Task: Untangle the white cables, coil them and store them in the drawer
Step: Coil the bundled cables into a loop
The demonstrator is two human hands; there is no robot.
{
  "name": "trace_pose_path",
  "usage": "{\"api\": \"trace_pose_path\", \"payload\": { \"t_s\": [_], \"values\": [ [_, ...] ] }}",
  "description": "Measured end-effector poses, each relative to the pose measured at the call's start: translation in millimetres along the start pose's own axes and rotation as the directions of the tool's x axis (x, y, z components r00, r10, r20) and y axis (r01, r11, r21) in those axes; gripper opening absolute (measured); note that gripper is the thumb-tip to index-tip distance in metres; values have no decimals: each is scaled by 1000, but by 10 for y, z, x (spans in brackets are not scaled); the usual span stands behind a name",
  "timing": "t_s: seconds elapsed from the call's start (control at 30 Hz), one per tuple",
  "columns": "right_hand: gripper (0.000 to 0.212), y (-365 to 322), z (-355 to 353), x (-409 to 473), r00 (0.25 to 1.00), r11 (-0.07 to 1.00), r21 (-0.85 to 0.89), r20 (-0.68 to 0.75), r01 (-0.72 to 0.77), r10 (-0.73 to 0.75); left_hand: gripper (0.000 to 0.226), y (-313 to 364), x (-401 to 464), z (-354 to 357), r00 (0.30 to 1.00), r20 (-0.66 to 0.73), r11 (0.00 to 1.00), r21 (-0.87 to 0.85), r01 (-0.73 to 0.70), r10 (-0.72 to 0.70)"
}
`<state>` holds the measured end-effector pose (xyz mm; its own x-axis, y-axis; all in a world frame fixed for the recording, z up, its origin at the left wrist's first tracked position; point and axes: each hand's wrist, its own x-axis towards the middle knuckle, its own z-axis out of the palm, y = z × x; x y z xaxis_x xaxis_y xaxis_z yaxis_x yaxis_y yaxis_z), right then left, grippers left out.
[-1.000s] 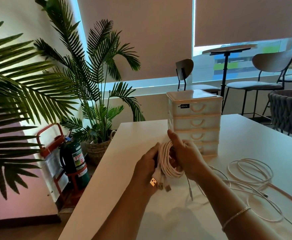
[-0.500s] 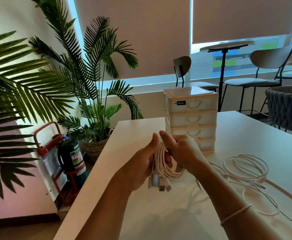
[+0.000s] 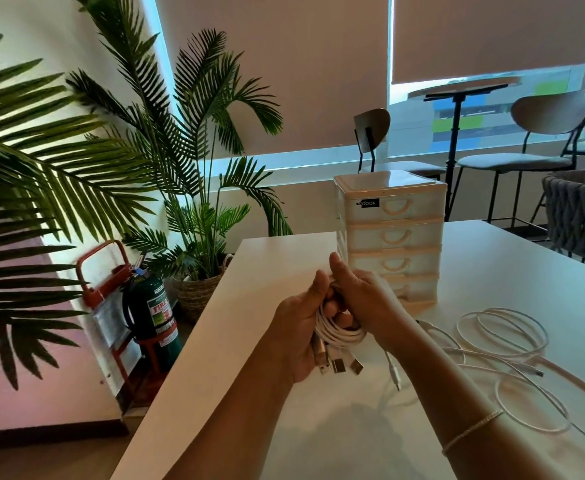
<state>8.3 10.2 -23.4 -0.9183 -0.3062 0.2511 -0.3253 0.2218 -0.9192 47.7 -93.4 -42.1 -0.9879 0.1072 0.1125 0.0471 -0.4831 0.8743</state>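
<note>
White table (image 3: 492, 258) carries a 4-drawer organiser (image 3: 391, 233), all shut. Coiled cable bundle (image 3: 339, 332) held above it: left hand (image 3: 298, 336) and right hand (image 3: 364, 299) both clench it. Risk: trailing end (image 3: 393, 370) snags loose cables (image 3: 502, 344), loosening coil.

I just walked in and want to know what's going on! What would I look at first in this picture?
First, the two hands in the middle: the left hand and right hand hold a coiled bundle of white cables, its plugs dangling below. Just behind them on the white table stands a small drawer tower, all drawers closed. Loose cables sprawl on the table to the right, and big green palms fill the left.
</note>
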Motion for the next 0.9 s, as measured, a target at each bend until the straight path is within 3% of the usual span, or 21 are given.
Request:
{"api": "trace_pose_path", "payload": {
  "t_s": [0.17,0.43,0.57,0.9],
  "values": [
    [53,33,18,-55,992,983,181,125,-34,11,33,56,19,-38,994,-73,988,-120,-93,84],
    [51,61,197,-117,989,993,-67,-103,96,-103,51,165,14,-94,988,-144,957,-277,-87,48],
    [34,28,247,-180,978,978,-156,-131,142,-163,38,181,-5,-103,980,-177,972,-199,-126,90],
    [64,147,388,-221,974,934,-331,-129,135,-186,38,154,68,-174,906,-420,983,-133,-129,62]
  ]
}}
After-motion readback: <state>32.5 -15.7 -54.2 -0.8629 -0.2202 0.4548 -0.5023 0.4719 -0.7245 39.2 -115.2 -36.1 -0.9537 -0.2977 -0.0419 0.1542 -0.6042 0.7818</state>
